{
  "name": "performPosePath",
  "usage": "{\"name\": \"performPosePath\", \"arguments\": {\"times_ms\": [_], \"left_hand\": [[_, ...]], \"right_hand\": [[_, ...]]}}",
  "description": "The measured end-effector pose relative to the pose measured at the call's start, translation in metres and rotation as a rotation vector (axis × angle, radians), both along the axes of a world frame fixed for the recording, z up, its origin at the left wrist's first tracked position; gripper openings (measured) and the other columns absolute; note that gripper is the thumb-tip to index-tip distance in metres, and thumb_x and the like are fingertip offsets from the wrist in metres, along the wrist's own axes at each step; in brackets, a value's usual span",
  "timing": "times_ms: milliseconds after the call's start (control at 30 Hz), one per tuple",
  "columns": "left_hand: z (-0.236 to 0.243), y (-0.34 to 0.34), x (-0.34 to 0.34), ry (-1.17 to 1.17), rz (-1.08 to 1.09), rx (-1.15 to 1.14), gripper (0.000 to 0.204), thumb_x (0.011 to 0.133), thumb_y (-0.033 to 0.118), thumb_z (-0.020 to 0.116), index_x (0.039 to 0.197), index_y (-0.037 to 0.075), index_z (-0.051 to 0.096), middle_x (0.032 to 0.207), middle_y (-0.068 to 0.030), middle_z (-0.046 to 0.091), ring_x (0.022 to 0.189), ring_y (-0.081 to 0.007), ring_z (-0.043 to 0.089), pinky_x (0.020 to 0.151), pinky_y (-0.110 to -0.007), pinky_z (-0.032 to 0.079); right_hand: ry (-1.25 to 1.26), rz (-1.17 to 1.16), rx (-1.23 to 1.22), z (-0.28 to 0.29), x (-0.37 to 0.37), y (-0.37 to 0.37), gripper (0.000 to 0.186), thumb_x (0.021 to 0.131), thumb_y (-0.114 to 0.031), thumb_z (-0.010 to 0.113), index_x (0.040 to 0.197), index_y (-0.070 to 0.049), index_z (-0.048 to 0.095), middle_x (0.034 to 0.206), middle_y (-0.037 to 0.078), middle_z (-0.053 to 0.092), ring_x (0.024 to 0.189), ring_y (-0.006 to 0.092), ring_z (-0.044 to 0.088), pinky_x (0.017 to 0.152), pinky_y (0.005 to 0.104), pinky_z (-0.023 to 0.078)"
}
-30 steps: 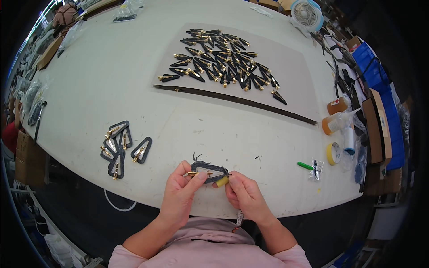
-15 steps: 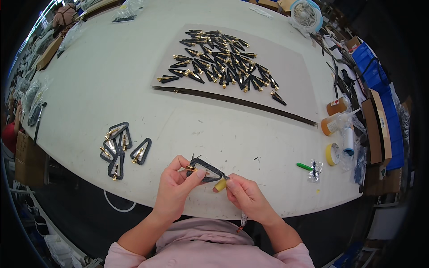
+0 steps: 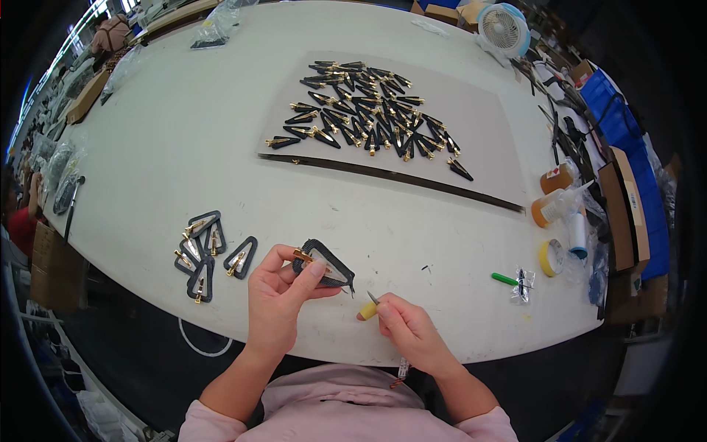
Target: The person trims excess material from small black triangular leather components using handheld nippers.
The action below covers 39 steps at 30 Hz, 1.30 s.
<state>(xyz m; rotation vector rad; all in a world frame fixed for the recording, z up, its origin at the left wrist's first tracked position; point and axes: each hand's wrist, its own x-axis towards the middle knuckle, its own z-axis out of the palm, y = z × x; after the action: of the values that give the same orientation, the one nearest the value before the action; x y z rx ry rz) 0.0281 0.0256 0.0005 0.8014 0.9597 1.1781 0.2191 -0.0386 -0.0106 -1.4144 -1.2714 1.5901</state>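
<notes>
My left hand (image 3: 276,309) grips a dark grey triangular fabric piece (image 3: 331,267) with a gold clip (image 3: 303,255) and pale middle, loose strands at its right corner. My right hand (image 3: 409,331), below and right of it, is closed on a slim pointed metal tool (image 3: 374,298) with a wrapped lower end. Yellow tape (image 3: 369,309) is round my right index finger. The tool tip is apart from the piece. Several similar triangular pieces (image 3: 239,258) lie on the table (image 3: 169,147) to the left.
Behind, a grey board (image 3: 486,132) holds many black-and-gold clips (image 3: 368,107), a dark strip (image 3: 390,177) along its front. At right are bottles (image 3: 548,210), tape (image 3: 551,258), a green-handled tool (image 3: 504,278) and blue bins (image 3: 626,125); beyond, a fan (image 3: 503,29). A person (image 3: 110,37) is far left.
My left hand has moved up and left with the triangular piece, turning it. The tool in my right hand, earlier at the piece's right corner, is now separated from it.
</notes>
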Motion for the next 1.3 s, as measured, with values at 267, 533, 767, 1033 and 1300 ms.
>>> {"name": "performPosePath", "arguments": {"times_ms": [267, 533, 767, 1033, 1300], "left_hand": [[0.01, 0.0, -0.005, -0.091, -0.024, -0.041, 0.011, 0.089, 0.001, 0.059, 0.097, 0.004, 0.051, 0.097, -0.0156, 0.067, 0.086, -0.0207, 0.07, 0.072, -0.031, 0.061], [-0.01, -0.03, 0.007, -0.102, -0.11, -0.008, 0.017, 0.086, -0.002, 0.062, 0.095, 0.003, 0.049, 0.104, -0.0124, 0.062, 0.096, -0.0141, 0.06, 0.083, -0.029, 0.051], [-0.003, -0.036, 0.009, 0.136, -0.288, -0.086, 0.024, 0.084, 0.0, 0.066, 0.106, -0.002, 0.057, 0.091, -0.0052, 0.064, 0.08, -0.0074, 0.058, 0.069, -0.021, 0.046], [-0.009, -0.035, -0.004, 0.041, -0.359, -0.2, 0.017, 0.089, 0.001, 0.065, 0.104, -0.003, 0.062, 0.088, -0.0037, 0.065, 0.077, -0.0065, 0.059, 0.066, -0.022, 0.047], [-0.003, -0.039, -0.004, 0.068, -0.253, -0.044, 0.022, 0.088, -0.002, 0.064, 0.11, -0.005, 0.062, 0.091, -0.003, 0.06, 0.078, -0.0073, 0.057, 0.064, -0.021, 0.046]], "right_hand": [[0.125, -0.149, 0.111, 0.017, -0.009, -0.012, 0.034, 0.102, -0.026, 0.04, 0.11, 0.001, 0.059, 0.067, -0.007, 0.037, 0.057, 0.0014, 0.029, 0.052, 0.0183, 0.026], [0.349, -0.357, 0.088, 0.012, -0.027, 0.016, 0.016, 0.09, -0.014, 0.066, 0.098, -0.003, 0.058, 0.064, -0.009, 0.034, 0.058, 0.0002, 0.028, 0.052, 0.0187, 0.024], [0.121, -0.131, 0.098, 0.016, -0.003, 0.021, 0.016, 0.09, -0.017, 0.065, 0.087, -0.003, 0.056, 0.06, -0.007, 0.035, 0.056, 0.0031, 0.03, 0.051, 0.022, 0.027], [-0.306, -0.142, 0.229, 0.02, 0.007, 0.019, 0.022, 0.095, -0.023, 0.058, 0.094, -0.001, 0.056, 0.058, 0.009, 0.044, 0.052, 0.015, 0.04, 0.051, 0.0295, 0.035], [0.138, -0.035, 0.07, 0.016, -0.009, -0.009, 0.033, 0.105, -0.028, 0.033, 0.095, -0.001, 0.051, 0.064, 0.002, 0.036, 0.059, 0.0125, 0.033, 0.057, 0.0275, 0.033]]}}
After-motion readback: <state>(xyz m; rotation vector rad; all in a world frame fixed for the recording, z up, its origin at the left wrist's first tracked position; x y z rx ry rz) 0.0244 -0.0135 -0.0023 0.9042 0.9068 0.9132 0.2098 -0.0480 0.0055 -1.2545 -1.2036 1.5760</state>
